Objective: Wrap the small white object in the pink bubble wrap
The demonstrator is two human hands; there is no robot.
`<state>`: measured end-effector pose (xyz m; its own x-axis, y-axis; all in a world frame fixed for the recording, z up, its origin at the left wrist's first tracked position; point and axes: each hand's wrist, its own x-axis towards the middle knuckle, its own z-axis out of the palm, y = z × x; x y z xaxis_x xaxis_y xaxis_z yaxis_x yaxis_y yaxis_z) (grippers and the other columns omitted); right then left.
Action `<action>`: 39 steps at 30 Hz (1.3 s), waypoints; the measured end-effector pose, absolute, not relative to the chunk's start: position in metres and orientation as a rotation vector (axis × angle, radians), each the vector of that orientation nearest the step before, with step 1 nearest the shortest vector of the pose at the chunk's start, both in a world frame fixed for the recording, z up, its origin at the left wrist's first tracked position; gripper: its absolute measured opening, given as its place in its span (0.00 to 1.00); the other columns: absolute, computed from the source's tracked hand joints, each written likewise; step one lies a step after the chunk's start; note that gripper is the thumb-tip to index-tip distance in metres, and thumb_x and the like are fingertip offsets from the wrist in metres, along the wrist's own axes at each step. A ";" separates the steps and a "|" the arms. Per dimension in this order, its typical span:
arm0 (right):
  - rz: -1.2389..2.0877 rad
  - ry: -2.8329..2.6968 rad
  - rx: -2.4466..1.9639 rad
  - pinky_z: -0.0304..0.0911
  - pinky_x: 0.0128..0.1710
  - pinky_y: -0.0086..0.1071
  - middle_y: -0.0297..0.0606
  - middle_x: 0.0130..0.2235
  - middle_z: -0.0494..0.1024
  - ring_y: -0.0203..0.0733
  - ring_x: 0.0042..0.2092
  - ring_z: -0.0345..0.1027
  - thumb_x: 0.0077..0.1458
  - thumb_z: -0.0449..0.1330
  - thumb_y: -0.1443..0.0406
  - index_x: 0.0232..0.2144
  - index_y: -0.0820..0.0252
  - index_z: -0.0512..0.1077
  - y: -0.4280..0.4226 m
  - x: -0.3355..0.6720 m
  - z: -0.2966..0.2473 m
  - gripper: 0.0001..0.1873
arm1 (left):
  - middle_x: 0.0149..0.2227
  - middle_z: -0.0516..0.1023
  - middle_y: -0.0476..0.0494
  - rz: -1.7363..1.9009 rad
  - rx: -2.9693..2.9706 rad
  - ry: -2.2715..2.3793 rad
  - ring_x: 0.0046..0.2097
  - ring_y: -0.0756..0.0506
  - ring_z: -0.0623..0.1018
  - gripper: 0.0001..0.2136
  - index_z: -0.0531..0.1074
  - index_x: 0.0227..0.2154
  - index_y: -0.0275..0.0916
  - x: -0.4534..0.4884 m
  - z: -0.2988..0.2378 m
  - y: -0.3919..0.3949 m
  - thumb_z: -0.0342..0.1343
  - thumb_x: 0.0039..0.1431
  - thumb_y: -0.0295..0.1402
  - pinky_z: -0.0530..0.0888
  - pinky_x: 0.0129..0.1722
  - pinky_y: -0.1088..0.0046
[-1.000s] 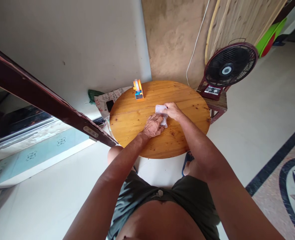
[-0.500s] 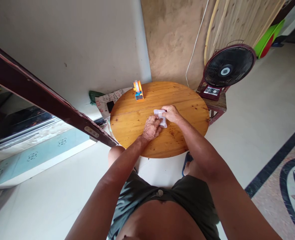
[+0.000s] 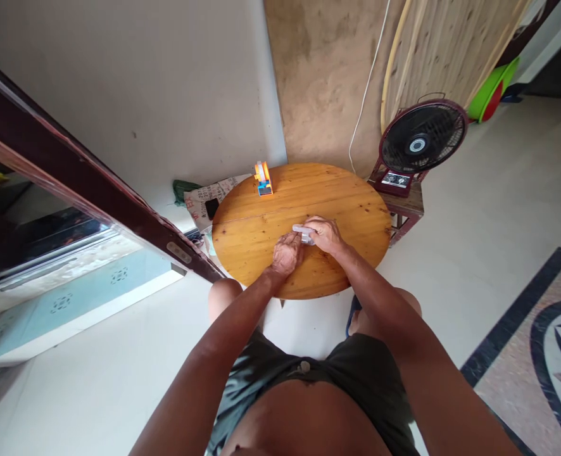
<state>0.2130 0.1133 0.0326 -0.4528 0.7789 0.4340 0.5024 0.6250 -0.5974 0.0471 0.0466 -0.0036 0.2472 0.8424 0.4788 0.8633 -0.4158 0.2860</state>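
Between my hands is a small whitish, partly see-through packet (image 3: pixel 304 233), over the round wooden table (image 3: pixel 252 244). My left hand (image 3: pixel 287 251) has its fingers closed at the packet's left side. From the right, my right hand (image 3: pixel 325 232) grips it, with the fingers bent over its edge. My fingers hide part of the packet, and what is inside cannot be made out. Toward the table's back edge stands an orange and blue tape dispenser (image 3: pixel 263 178), apart from both hands.
A fan (image 3: pixel 418 145) stands on a wooden stool (image 3: pixel 408 204) at the right. Left of the table lie a dark phone-like object (image 3: pixel 211 208) and printed sacking (image 3: pixel 197 201). A dark red door frame (image 3: pixel 119 206) slants along the left. A white cable (image 3: pixel 366 92) hangs behind.
The packet lay flatter before and now looks tilted and more folded. My right hand has come lower and further over it, and the camera view has shifted slightly.
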 end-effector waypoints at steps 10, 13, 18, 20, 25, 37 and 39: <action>0.284 -2.229 -0.855 0.65 0.62 0.41 0.41 0.53 0.80 0.48 0.56 0.72 0.59 0.56 0.70 0.46 0.53 0.82 0.102 0.224 0.009 0.18 | 0.50 0.81 0.38 -1.441 -2.484 -1.885 0.51 0.42 0.81 0.15 0.71 0.52 0.40 0.032 -0.015 0.049 0.51 0.63 0.28 0.79 0.54 0.59; 0.241 -2.269 -0.822 0.64 0.64 0.44 0.42 0.56 0.79 0.49 0.58 0.71 0.59 0.56 0.70 0.49 0.53 0.80 0.101 0.228 0.005 0.20 | 0.43 0.83 0.41 -1.630 -2.443 -2.090 0.40 0.44 0.83 0.23 0.63 0.59 0.39 0.029 -0.021 0.056 0.54 0.62 0.29 0.82 0.45 0.62; 0.216 -2.265 -0.794 0.62 0.66 0.44 0.40 0.58 0.77 0.48 0.60 0.69 0.63 0.54 0.68 0.53 0.50 0.79 0.100 0.229 -0.002 0.20 | 0.58 0.74 0.33 -1.435 -2.513 -1.914 0.53 0.41 0.79 0.24 0.68 0.59 0.37 0.028 -0.017 0.067 0.58 0.58 0.28 0.78 0.54 0.60; 0.239 -2.232 -0.777 0.63 0.65 0.42 0.41 0.57 0.78 0.47 0.60 0.70 0.64 0.53 0.69 0.52 0.51 0.79 0.099 0.228 -0.004 0.20 | 0.59 0.73 0.34 -1.360 -2.511 -1.887 0.57 0.40 0.77 0.19 0.73 0.54 0.37 0.029 -0.014 0.069 0.57 0.59 0.27 0.76 0.57 0.60; 0.395 -2.134 -0.719 0.67 0.61 0.39 0.40 0.54 0.80 0.44 0.56 0.73 0.64 0.54 0.68 0.51 0.52 0.80 0.100 0.232 -0.003 0.19 | 0.58 0.74 0.37 -1.452 -2.537 -1.844 0.57 0.40 0.77 0.13 0.78 0.48 0.39 0.031 -0.012 0.068 0.57 0.62 0.28 0.76 0.57 0.60; 0.742 -2.062 -0.890 0.70 0.57 0.37 0.36 0.52 0.83 0.45 0.52 0.78 0.59 0.57 0.68 0.49 0.53 0.81 0.130 0.234 0.002 0.19 | 0.55 0.75 0.33 -1.319 -2.704 -1.706 0.59 0.35 0.73 0.25 0.71 0.57 0.36 0.026 -0.009 0.081 0.62 0.61 0.42 0.71 0.61 0.52; 0.748 -2.101 -0.911 0.70 0.56 0.37 0.36 0.52 0.83 0.45 0.52 0.78 0.61 0.56 0.67 0.50 0.53 0.81 0.133 0.234 0.004 0.19 | 0.55 0.75 0.33 -1.299 -2.716 -1.696 0.59 0.34 0.73 0.27 0.69 0.59 0.36 0.023 -0.012 0.082 0.64 0.59 0.42 0.71 0.61 0.51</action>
